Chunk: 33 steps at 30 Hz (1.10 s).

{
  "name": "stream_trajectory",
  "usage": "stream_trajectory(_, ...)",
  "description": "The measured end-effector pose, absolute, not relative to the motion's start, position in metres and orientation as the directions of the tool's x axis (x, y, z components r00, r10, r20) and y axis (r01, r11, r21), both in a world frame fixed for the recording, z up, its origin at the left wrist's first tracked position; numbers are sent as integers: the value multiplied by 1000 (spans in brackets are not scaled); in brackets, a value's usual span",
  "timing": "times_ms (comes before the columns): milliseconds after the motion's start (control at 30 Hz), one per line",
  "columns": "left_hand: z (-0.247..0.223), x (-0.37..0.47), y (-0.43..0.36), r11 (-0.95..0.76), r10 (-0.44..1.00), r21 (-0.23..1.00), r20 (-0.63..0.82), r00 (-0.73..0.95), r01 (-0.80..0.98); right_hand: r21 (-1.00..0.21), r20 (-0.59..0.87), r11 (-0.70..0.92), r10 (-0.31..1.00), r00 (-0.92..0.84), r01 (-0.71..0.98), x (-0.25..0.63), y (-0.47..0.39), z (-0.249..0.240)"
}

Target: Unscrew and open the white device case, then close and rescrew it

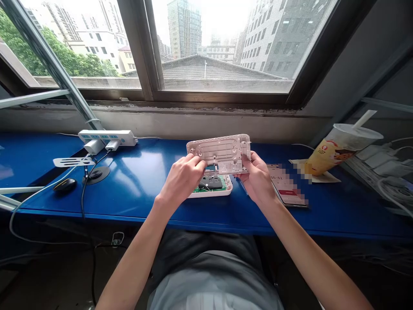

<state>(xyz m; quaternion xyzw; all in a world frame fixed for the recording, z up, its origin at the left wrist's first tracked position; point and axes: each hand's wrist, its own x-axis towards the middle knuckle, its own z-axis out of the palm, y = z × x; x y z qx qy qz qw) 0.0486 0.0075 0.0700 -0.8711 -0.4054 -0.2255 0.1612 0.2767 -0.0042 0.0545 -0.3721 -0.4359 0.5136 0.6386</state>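
Observation:
A white plastic cover (222, 148) with vent holes and moulded ribs is held up, tilted, above the desk. My left hand (189, 172) is closed on its lower left edge, fingers bent over the plastic. Gripping the right end is my right hand (260, 176), thumb on the face towards me. Below and behind my fingers lies the other half of the casing (211, 194), a white shell with a green circuit board (196, 189) and a black part (213, 182) inside. My left hand hides some of this shell.
A phone (290, 191) lies right of my right hand on the blue desk (138, 181). Farther right a drink cup (338, 146) stands on paper. To the left are a power strip (124, 137), a black mouse (65, 186) and cables running over the desk's front edge.

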Motion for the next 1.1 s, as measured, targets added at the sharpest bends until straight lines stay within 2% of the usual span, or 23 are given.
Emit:
stream_trajectory(433,66,46,10,-728,535,-56,577,617,683,-923,121,143,989,82,-358,277,-3,59)
stream_trajectory(700,60,48,14,-744,577,53,553,601,666,-934,114,140,989,99,-328,277,-6,60)
stream_trajectory(1100,61,50,12,-662,609,-28,562,560,749,-918,145,181,981,126,-353,275,-6,60)
